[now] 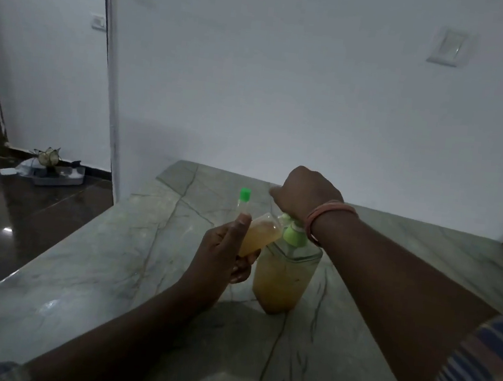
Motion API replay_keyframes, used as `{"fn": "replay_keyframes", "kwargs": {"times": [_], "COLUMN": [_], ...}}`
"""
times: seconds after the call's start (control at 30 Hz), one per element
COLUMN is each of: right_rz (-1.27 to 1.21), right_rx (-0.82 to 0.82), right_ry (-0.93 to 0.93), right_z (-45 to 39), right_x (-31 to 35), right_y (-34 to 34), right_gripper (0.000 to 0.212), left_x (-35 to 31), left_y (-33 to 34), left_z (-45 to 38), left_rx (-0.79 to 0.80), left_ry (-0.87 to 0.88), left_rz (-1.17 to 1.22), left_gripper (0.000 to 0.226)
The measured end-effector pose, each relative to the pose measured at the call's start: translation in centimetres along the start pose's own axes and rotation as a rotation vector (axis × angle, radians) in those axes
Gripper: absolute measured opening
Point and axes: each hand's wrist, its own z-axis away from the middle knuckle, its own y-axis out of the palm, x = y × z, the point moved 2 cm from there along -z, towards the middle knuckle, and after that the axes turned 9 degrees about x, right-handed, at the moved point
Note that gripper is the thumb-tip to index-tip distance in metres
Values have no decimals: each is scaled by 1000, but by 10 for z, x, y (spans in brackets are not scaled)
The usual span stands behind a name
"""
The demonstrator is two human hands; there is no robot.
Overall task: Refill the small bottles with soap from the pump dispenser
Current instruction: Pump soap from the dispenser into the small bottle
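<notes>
The pump dispenser (284,275) has its pump head hidden under the right hand (304,193); only the green collar shows. The tilted small bottle (260,237) has its base covered by the left hand (225,254), and its mouth is too blurred to tell from the nozzle. Behind the thumb, the green-capped bottle (243,202) shows only its top. Both striped sleeves (479,376) are cut off by the picture's edge. The floor clutter (49,167) is too small to identify.

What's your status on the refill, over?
Right hand on pump dispenser head. Left hand tilts small bottle at spout. Capped bottle behind.
</notes>
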Motion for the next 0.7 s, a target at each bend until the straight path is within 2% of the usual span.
{"fn": "replay_keyframes", "kwargs": {"times": [0.07,0.2,0.7], "right_rz": [15,-111,-73], "right_rx": [5,-35,32], "right_ry": [-8,20,6], "right_z": [-1,0,-1], "right_x": [1,-8,-6], "right_y": [-2,3,4], "right_gripper": [28,31,31], "left_x": [0,1,1], "left_y": [0,0,0], "left_z": [-1,-3,-2], "left_rx": [17,9,22], "left_ry": [7,13,11], "left_rz": [23,58,45], "left_gripper": [60,53,55]}}
